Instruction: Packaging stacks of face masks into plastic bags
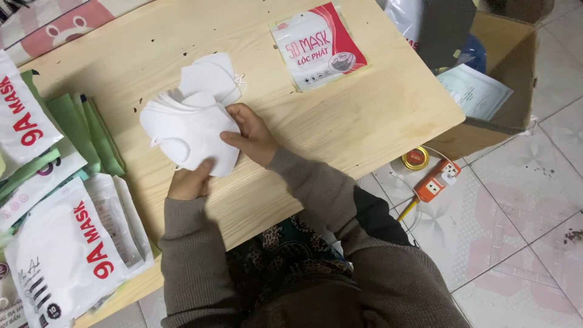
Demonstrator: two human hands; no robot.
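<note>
A stack of white face masks (191, 130) sits in the middle left of the frame, held just above the wooden table (340, 121). The left hand (189, 181) pinches the bottom edge of the stack, thumb on top. The right hand (252, 135) holds the right side, with its fingers curled around the edge. The masks look soft, thin and very light. They could slide apart, so I think it is best to hold them by the edges, all together, as both hands do. A few more white masks (209, 76) lie just behind the stack. A flat red and white mask packet (317, 45) lies at the top middle. More packets (61, 249) are piled at the lower left. An orange power strip (436, 181) lies on the tiled floor (522, 231) at the right.
</note>
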